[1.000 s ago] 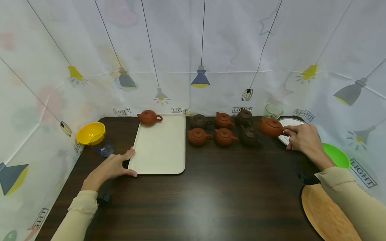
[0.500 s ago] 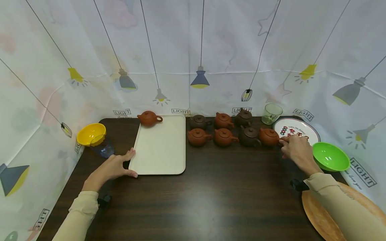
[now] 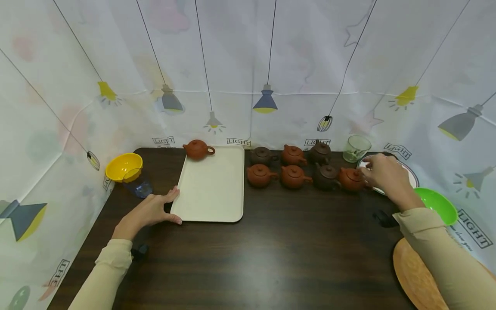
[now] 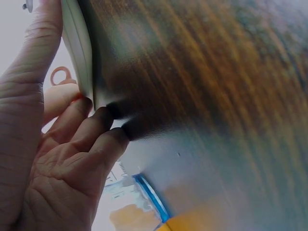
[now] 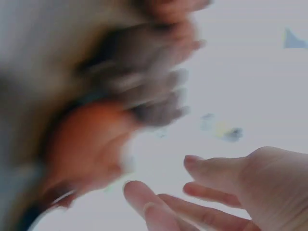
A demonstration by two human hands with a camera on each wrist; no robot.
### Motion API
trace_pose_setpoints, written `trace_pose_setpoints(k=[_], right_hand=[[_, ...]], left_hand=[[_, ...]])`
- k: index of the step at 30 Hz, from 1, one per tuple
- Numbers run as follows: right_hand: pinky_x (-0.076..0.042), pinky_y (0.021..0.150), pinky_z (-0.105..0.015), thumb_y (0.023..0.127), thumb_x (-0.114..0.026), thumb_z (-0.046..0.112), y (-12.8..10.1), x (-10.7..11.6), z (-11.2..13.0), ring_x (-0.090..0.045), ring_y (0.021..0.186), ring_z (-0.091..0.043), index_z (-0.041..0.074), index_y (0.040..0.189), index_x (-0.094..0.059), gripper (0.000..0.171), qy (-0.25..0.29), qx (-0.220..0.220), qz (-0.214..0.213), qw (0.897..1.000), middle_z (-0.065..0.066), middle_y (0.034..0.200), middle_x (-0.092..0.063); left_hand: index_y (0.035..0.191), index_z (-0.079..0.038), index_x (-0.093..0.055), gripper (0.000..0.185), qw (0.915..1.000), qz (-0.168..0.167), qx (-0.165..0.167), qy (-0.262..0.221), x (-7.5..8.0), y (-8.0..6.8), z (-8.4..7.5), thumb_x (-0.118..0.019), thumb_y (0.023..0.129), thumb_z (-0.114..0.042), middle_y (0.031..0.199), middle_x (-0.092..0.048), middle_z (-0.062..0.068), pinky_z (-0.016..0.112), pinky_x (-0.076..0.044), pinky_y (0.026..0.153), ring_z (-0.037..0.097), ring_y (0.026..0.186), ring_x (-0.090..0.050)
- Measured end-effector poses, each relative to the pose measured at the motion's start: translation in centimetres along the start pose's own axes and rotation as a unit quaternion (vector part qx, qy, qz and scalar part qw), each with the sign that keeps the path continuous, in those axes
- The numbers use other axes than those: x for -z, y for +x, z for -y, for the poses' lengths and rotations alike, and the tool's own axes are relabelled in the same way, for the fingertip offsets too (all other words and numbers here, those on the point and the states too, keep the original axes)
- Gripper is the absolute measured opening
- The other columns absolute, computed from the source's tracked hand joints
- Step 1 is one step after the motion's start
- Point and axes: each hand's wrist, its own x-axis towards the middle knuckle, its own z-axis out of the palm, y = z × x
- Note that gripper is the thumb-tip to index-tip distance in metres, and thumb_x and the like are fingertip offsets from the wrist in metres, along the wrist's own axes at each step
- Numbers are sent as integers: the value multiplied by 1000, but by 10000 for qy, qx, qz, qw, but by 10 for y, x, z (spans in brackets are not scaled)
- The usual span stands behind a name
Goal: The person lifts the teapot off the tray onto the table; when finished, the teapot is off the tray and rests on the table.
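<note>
My left hand (image 3: 149, 211) touches the left edge of a cream rectangular tray (image 3: 211, 189), thumb and forefinger spread along the rim. On the tray's back left corner sits a reddish-brown teapot (image 3: 196, 150). To the right of the tray, two rows of small clay teapots stand on the table, some reddish like this front one (image 3: 260, 175), others dark brown like this one (image 3: 324, 175). A reddish teapot (image 3: 350, 178) ends the front row. Just right of and above it, my right hand (image 3: 391, 176) holds nothing; the right wrist view shows its fingers apart from the blurred teapot (image 5: 89, 144).
A clear glass (image 3: 355, 148) and a white plate (image 3: 413, 175), partly hidden by my right hand, stand at the back right. A green bowl (image 3: 438, 204) and a round wooden board (image 3: 418, 275) lie nearer. Back left are a yellow bowl (image 3: 124, 167) and a bluish cup (image 3: 139, 187).
My right hand lowered the reddish teapot to the right end of the front row, let go of its handle and lifted off. The left hand stayed at the tray; the head view shifted slightly.
</note>
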Motion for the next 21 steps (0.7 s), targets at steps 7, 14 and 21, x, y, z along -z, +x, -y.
trace_pose_setpoints(k=[7, 14, 21], right_hand=[[-61, 61, -35, 111, -60, 36, 53, 0, 124, -79, 75, -29, 4, 145, -66, 48, 1932, 1176, 449, 9731, -25, 109, -81], [-67, 88, -50, 112, -59, 34, 116, -79, 246, -78, 107, -39, 3, 146, -65, 47, 3907, 1399, 1884, 8901, -23, 136, -73], [-64, 99, -50, 113, -53, 37, 161, -151, 321, -75, 112, -42, -2, 144, -48, 49, 4765, 136, 2245, 8499, -29, 142, -58]], left_hand=[[163, 4, -37, 111, 10000, 16, -14, -48, 1, 1, 0, -85, 84, -60, 161, -45, 29, 58, -53, 111, 49, 132, -64], [164, 1, -37, 112, 9999, 20, 87, -114, -1, 2, 3, -85, 83, -60, 162, -44, 28, 58, -51, 113, 47, 135, -63], [164, 0, -38, 112, 9998, 19, 147, -103, -1, 3, 3, -85, 83, -60, 162, -45, 27, 57, -51, 114, 46, 135, -63]])
